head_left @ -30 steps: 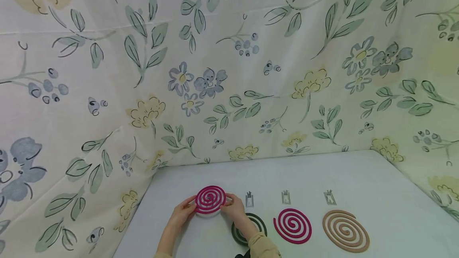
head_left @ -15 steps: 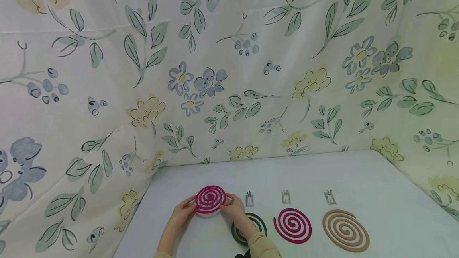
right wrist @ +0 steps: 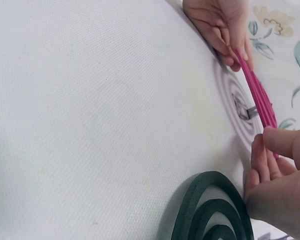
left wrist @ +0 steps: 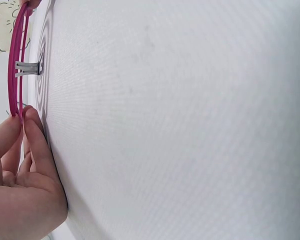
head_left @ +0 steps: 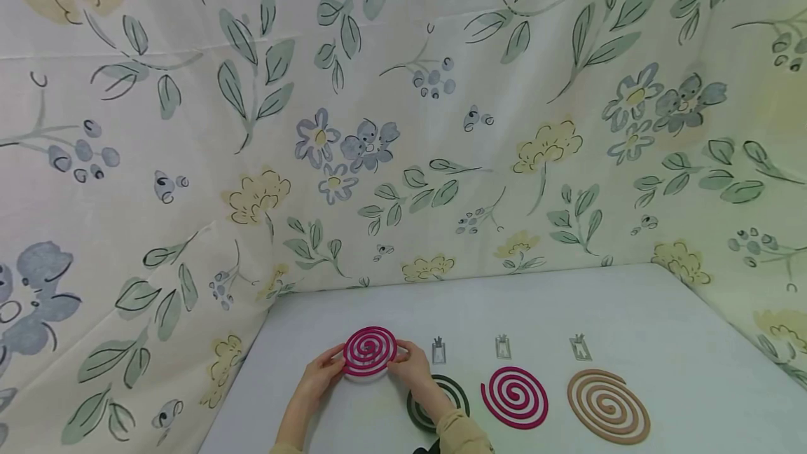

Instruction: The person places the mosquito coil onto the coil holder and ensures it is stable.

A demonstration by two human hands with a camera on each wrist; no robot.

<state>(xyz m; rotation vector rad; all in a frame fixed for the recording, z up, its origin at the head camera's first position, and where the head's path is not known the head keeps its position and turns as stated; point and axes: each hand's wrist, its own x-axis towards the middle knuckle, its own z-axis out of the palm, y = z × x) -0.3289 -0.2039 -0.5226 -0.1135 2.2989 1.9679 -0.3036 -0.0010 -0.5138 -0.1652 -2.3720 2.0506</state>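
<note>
A magenta mosquito coil (head_left: pixel 368 372) is held level just above the table by both hands. My left hand (head_left: pixel 320 375) pinches its left edge between thumb and fingers; my right hand (head_left: pixel 412 364) pinches the right edge. Under the coil's middle stands a small grey metal coil stand (left wrist: pixel 30 68), upright on the table. Its forked tips reach the coil in the left wrist view; whether they grip it I cannot tell. The right wrist view shows the same coil (right wrist: pixel 260 95) edge-on, casting a spiral shadow. My right forearm partly covers a dark green coil (head_left: pixel 463 394).
To the right lie a second magenta coil (head_left: pixel 532 398) and a tan coil (head_left: pixel 642 419). Behind the coils lie three flat metal stands, the left one (head_left: pixel 438 352), the middle one (head_left: pixel 502 347) and the right one (head_left: pixel 581 348). A floral cloth (head_left: pixel 403 230) hangs behind the white table.
</note>
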